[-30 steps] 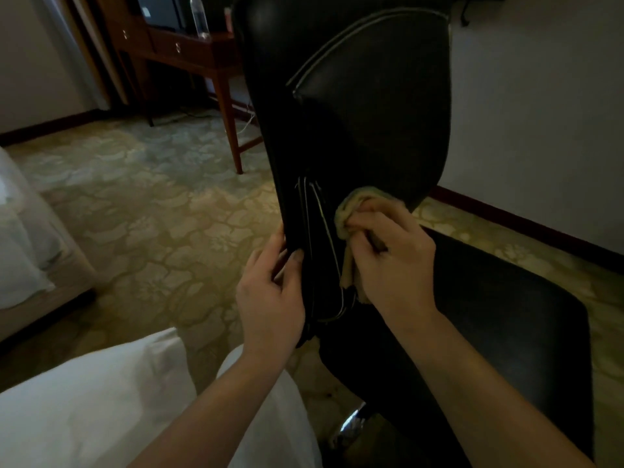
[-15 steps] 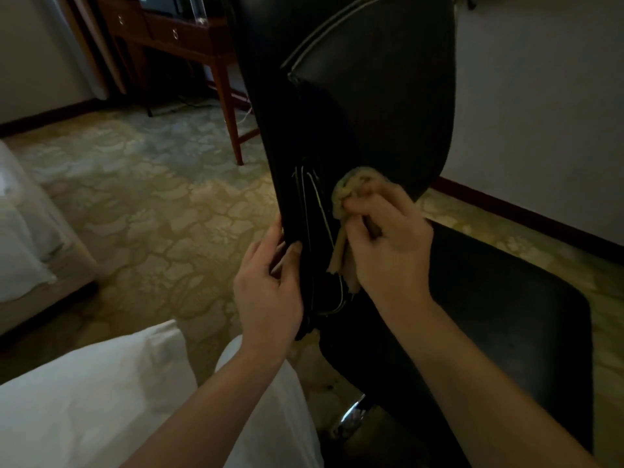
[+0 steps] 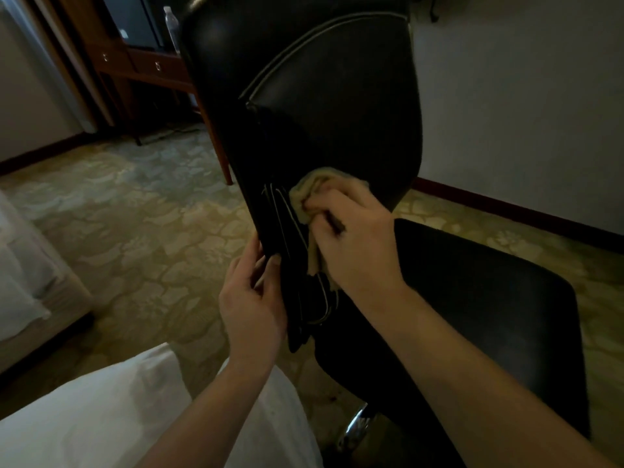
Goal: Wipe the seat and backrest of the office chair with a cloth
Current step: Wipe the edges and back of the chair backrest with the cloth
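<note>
Office chair, black leather-look upholstery with pale piping: backrest [image 3: 320,96] stands upright at centre frame, turned edge-on toward the wearer; seat [image 3: 489,298] extends to the right and below it, with a chrome column [image 3: 358,423] showing beneath. Cloth [image 3: 312,190], tan and soft, sits bunched against the lower face of the backrest, just beside the piped seam, a loose tail hanging below the palm. Right hand [image 3: 354,241]: curled closed over the cloth, fingers gathering it into a wad and pressing it to the upholstery. Left hand [image 3: 253,298]: partly closed, thumb and fingers pinching the near side edge of the backrest low down, apparently steadying it. Handling, by judgement: the cloth is light, limp and readily crumpled, best kept wadded under the palm so the tail does not drag; the upholstery looks smooth and somewhat slick, so the cloth should glide, while the chair probably swivels and wants bracing at the backrest edge as now held. Surroundings: patterned carpet [image 3: 135,231], wooden desk [image 3: 145,69] with a plastic bottle [image 3: 171,27] behind, white bedding [image 3: 84,417] at lower left. Seat appears not yet addressed at this moment.
</note>
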Available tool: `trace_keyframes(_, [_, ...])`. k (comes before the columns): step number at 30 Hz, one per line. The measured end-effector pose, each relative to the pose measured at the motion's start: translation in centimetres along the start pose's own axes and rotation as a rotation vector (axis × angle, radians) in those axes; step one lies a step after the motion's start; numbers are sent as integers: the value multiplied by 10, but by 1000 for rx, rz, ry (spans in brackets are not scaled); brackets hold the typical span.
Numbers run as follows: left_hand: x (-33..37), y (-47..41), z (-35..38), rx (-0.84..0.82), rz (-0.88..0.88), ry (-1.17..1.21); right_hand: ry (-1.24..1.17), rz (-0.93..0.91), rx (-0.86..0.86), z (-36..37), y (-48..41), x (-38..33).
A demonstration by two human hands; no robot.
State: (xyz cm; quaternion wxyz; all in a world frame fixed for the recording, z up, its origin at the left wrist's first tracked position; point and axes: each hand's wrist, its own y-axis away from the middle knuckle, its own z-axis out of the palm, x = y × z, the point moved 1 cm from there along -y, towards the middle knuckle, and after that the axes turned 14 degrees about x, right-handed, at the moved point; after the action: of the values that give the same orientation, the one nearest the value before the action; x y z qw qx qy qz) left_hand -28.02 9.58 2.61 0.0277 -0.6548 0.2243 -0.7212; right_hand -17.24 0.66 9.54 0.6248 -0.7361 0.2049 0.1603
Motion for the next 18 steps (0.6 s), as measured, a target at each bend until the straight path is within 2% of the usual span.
trace_keyframes(9, [0,2,1,46,56,-90,-43,223,-46,-12,57,29])
trace_keyframes(18, [2,1,1,37,55,-56,-102,160,9,-3,22,16])
